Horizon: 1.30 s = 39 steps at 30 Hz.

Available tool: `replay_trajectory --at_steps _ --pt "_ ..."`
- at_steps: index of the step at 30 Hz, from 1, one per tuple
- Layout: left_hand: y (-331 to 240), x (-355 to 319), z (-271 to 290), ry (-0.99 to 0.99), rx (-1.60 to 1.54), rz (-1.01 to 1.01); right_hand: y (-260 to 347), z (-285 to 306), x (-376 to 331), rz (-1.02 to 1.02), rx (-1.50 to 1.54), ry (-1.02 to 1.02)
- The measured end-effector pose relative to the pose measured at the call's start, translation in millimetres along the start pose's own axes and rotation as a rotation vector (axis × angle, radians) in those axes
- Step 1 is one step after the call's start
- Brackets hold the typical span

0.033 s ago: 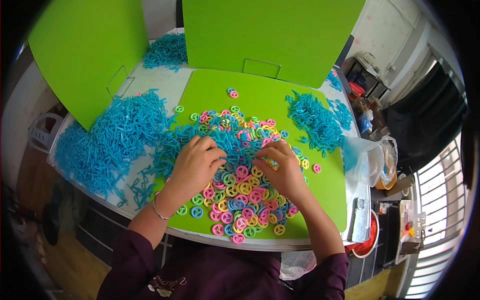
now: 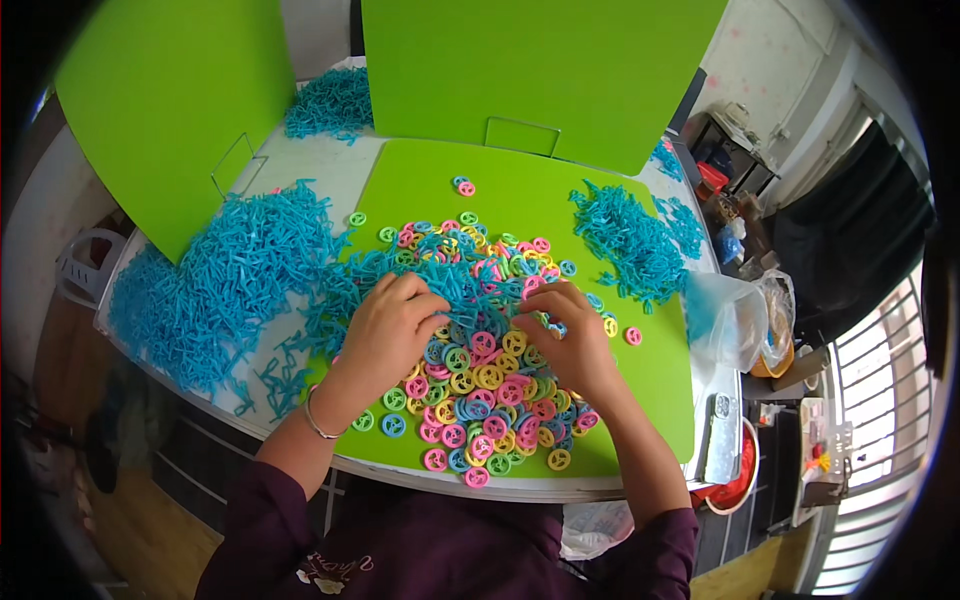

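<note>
A pile of small spoked plastic wheels (image 2: 490, 377) in pink, yellow, blue and green covers the middle of the green board (image 2: 655, 400). Thin turquoise plastic pieces (image 2: 440, 268) lie tangled over its far side. My left hand (image 2: 393, 322) is over the pile's left part, thumb and forefinger pinched together at the turquoise pieces; what they hold is too small to make out. Just to its right, my right hand (image 2: 568, 335) has its fingers curled over the wheels. Some wheels show through the gap between its thumb and forefinger, and anything at its fingertips is hidden.
A large turquoise heap (image 2: 255, 270) lies at the left, a smaller heap (image 2: 630, 240) at the right, another (image 2: 333, 100) far back. Upright green panels (image 2: 540, 75) stand behind and left. A clear plastic bag (image 2: 725, 320) and a phone (image 2: 718, 440) are at the right edge.
My right hand has shifted slightly to the right, its thumb and forefinger a little further apart. My left hand has barely moved.
</note>
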<state>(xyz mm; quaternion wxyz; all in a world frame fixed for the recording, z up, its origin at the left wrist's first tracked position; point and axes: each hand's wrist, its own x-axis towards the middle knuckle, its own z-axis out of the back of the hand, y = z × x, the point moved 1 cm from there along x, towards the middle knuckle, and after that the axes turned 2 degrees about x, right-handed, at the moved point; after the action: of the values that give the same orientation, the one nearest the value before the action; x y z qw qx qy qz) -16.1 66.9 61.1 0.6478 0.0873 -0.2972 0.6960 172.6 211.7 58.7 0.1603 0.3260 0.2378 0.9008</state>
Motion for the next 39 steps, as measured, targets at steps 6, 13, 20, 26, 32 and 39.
replay_trajectory --at_steps 6,13,20,26,32,39 --pt "-11.1 0.1 -15.6 -0.114 -0.181 0.013 -20.4 15.4 -25.5 -0.517 0.652 -0.094" --pt "-38.0 -9.3 -16.8 -0.104 -0.157 -0.173 0.7 22.7 -40.5 -0.613 0.730 -0.054" --pt "-41.5 -9.8 -27.9 -0.120 -0.073 -0.141 10.7 13.4 -56.8 -0.596 0.945 0.041" --pt "-51.1 -8.8 -18.8 0.035 -0.671 0.173 21.3 5.8 -55.3 -0.584 0.922 0.018" --pt "-58.4 -22.5 -29.4 0.135 -1.085 0.367 20.6 -2.5 -59.6 -0.716 1.387 -0.040" --pt "-57.0 -29.0 -36.9 0.074 -1.205 0.331 18.3 -6.8 -64.1 -0.706 1.545 0.060"
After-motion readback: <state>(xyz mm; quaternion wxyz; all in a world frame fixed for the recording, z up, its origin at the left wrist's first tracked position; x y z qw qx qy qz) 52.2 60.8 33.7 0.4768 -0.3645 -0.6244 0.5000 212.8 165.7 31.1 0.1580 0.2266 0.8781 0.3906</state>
